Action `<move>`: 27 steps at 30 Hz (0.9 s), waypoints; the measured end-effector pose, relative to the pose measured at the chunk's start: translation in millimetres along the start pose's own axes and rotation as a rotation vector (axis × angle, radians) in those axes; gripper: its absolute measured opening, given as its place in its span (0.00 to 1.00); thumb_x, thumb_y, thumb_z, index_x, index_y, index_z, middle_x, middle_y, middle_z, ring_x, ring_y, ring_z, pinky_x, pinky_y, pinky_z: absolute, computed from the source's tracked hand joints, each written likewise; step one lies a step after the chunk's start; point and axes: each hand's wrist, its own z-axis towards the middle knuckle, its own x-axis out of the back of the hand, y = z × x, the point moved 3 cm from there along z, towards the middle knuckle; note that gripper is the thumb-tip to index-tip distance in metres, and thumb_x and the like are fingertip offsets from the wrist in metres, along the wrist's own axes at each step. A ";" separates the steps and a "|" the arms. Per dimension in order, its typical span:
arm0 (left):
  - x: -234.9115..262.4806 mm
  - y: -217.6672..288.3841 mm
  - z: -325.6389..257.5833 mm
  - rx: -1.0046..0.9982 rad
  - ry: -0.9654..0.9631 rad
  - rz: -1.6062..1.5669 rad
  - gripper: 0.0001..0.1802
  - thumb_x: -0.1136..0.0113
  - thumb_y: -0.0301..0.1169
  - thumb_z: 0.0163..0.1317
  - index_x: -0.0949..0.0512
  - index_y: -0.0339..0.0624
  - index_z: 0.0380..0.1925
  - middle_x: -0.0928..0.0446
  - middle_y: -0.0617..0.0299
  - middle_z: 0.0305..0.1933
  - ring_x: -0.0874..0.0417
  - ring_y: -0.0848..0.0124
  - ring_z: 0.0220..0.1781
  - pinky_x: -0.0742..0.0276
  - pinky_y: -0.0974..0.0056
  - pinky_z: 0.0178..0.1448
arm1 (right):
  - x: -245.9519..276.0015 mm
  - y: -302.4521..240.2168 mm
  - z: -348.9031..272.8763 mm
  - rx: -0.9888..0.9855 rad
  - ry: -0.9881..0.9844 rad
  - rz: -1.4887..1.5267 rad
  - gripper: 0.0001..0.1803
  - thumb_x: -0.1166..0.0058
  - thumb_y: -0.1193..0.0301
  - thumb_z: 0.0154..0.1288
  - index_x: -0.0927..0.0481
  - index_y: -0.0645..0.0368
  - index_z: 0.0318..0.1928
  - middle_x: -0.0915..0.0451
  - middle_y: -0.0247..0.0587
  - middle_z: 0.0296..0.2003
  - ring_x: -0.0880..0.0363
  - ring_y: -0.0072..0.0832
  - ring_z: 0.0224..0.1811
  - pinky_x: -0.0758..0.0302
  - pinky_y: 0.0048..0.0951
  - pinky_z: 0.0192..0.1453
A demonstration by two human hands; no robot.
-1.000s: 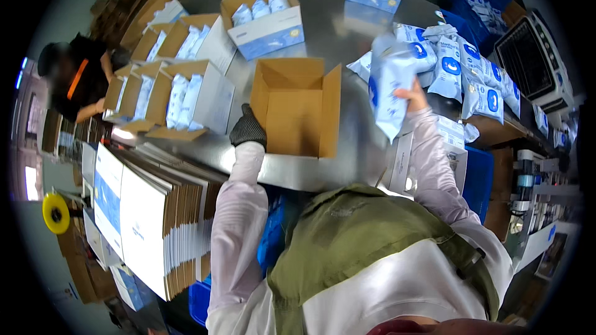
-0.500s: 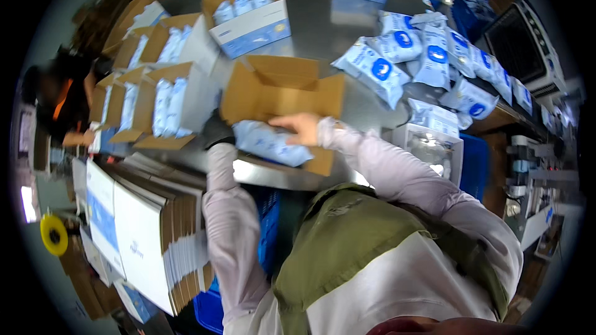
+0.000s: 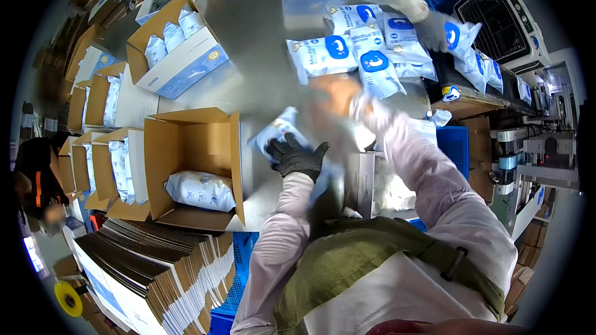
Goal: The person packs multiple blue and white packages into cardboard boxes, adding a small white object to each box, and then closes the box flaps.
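Note:
My left hand (image 3: 294, 155), in a black mesh glove, lies with spread fingers on a white-and-blue soft wipes pack (image 3: 277, 125) on the metal table; its thumb points away to the right. My bare right hand (image 3: 335, 96) is smeared by motion just in front of a pile of similar packs (image 3: 377, 67), its fingers unclear. A blurred pale-blue shape shows beside my left wrist. To the left, an open cardboard box (image 3: 194, 142) faces me with one wipes pack (image 3: 200, 191) lying inside.
Another person's grey-gloved hand (image 3: 434, 31) reaches over the pile. Filled boxes (image 3: 180, 65) stand at the left, above stacked flat cartons (image 3: 161, 267). A white box (image 3: 391, 189) sits near my right forearm; a blue crate (image 3: 454, 149) is beyond it.
Both hands have left the open box; the pack they handled now lies inside it. My left hand has moved right onto another pack, my right toward the pile. The view has shifted.

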 end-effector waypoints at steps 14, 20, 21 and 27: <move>-18.3 -118.9 16.4 -0.097 0.506 -0.480 0.51 0.30 0.37 0.36 0.47 0.31 0.59 0.39 0.44 0.58 0.36 0.57 0.60 0.37 0.59 0.60 | -44.4 22.1 11.5 -0.142 -0.096 1.139 0.41 0.35 0.70 0.33 0.34 0.64 0.55 0.25 0.43 0.44 0.27 0.35 0.47 0.33 0.31 0.54; -4.9 -48.2 -46.1 -0.360 0.697 -0.729 0.38 0.33 0.37 0.41 0.38 0.29 0.51 0.29 0.47 0.46 0.28 0.58 0.48 0.32 0.57 0.53 | -8.8 -70.7 -109.9 -0.013 0.288 1.744 0.32 0.55 0.74 0.40 0.35 0.67 0.53 0.27 0.45 0.43 0.28 0.33 0.46 0.32 0.29 0.51; 6.7 -51.1 -54.0 -0.412 0.751 -0.719 0.36 0.34 0.36 0.42 0.37 0.30 0.50 0.29 0.47 0.45 0.27 0.58 0.48 0.32 0.58 0.53 | 7.3 -83.0 -118.2 -0.016 0.446 1.650 0.31 0.50 0.70 0.43 0.34 0.68 0.52 0.27 0.45 0.43 0.27 0.35 0.46 0.31 0.31 0.51; 105.7 -127.0 -50.3 -0.549 1.237 -0.579 0.23 0.43 0.33 0.49 0.31 0.31 0.44 0.27 0.47 0.42 0.27 0.57 0.46 0.31 0.60 0.53 | 60.3 -182.3 -67.2 0.473 0.408 0.946 0.32 0.47 0.61 0.51 0.36 0.65 0.55 0.30 0.50 0.51 0.29 0.39 0.51 0.34 0.34 0.56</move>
